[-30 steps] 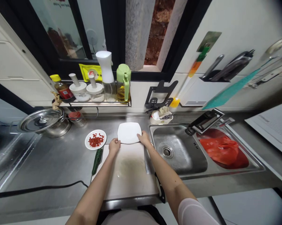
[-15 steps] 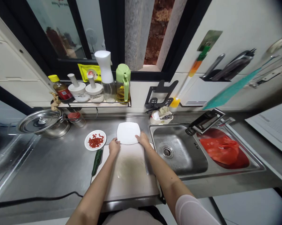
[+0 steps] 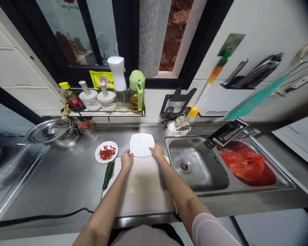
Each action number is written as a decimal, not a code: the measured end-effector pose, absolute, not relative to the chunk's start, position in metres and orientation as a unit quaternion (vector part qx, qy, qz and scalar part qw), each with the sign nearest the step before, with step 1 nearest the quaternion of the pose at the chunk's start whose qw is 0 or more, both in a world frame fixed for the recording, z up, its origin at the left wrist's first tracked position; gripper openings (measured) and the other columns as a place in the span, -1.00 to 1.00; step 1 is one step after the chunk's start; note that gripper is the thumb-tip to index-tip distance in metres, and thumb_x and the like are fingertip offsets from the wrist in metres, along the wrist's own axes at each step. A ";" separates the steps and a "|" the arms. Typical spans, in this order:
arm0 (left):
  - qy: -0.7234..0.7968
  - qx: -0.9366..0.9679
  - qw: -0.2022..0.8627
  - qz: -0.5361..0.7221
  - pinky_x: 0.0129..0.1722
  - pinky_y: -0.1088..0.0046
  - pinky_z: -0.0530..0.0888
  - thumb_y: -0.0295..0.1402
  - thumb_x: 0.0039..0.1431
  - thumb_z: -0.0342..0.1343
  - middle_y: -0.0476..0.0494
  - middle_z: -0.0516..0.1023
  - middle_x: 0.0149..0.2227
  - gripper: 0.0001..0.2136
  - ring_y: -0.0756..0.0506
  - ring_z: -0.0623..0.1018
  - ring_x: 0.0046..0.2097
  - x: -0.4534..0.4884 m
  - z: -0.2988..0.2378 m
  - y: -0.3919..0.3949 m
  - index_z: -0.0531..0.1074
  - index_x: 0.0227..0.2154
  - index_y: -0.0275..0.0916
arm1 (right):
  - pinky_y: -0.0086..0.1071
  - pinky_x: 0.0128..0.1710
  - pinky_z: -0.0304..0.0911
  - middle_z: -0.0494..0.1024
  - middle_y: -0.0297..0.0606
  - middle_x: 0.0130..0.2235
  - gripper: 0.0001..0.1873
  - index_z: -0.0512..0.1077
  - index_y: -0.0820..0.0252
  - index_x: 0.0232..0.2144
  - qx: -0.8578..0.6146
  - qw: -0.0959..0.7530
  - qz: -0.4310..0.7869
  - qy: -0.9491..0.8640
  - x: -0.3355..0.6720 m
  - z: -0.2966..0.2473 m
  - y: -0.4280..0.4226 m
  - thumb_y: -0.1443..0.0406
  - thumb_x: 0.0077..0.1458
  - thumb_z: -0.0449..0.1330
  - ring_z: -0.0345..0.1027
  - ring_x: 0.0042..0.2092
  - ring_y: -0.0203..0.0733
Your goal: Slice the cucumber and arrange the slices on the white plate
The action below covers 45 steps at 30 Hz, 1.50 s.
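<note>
A white squarish plate with a dark rim (image 3: 142,145) lies at the far edge of the white cutting board (image 3: 143,194). At its near left corner is my left hand (image 3: 126,160), the fingers closed on the rim. My right hand (image 3: 157,152) grips the near right corner, thumb over the top of the plate. Left of the board stands a small round white plate (image 3: 98,156) with red goji-like dried berries (image 3: 107,152) on it. A dark green cucumber (image 3: 108,175) lies along the board's left edge.
A steel sink (image 3: 202,171) is on the right, with a red plastic bag (image 3: 246,165) in its second basin. A lidded pot (image 3: 64,138) stands back left, near a rack (image 3: 110,113) of bottles and jars. A black cable (image 3: 49,216) crosses the counter at left.
The whole view has shifted slightly, so things appear a little further right. Both hands keep their hold on the squarish plate, which stays at the board's far edge.
</note>
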<state>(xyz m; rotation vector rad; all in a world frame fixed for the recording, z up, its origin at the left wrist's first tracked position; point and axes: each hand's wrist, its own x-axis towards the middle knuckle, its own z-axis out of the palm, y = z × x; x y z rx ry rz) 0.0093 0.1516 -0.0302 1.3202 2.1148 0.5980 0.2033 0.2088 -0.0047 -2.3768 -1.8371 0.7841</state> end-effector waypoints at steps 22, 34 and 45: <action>0.817 0.475 0.169 0.280 0.01 0.31 0.27 -0.30 0.15 0.04 -0.21 0.47 -0.09 -0.72 -0.19 0.40 -0.02 -0.018 0.010 0.062 0.46 -0.09 -0.18 | -0.36 -0.06 0.14 0.48 -0.09 -0.15 -0.53 0.32 0.30 0.05 -0.713 0.160 0.185 -0.657 0.230 0.023 0.116 0.18 0.15 0.00 0.32 -0.08 -0.09; 0.874 0.447 0.147 0.121 0.01 0.11 0.23 -0.13 0.11 0.07 -0.33 0.42 -0.02 -0.53 -0.31 0.38 0.03 -0.070 -0.002 0.039 0.33 0.07 -0.20 | -0.37 -0.28 0.14 0.50 -0.15 -0.21 -0.66 0.38 0.18 -0.15 -0.757 0.025 0.201 -0.622 0.285 0.022 0.044 0.11 0.14 0.03 0.38 -0.19 -0.12; 0.843 0.486 0.144 0.178 0.04 0.17 0.26 -0.19 0.15 0.06 -0.28 0.47 -0.05 -0.57 -0.26 0.42 0.02 -0.071 0.003 0.031 0.35 0.08 -0.16 | -0.35 -0.27 0.18 0.51 -0.12 -0.16 -0.61 0.28 0.17 -0.03 -0.779 -0.036 0.226 -0.584 0.278 0.016 0.029 0.12 0.14 0.05 0.42 -0.12 -0.08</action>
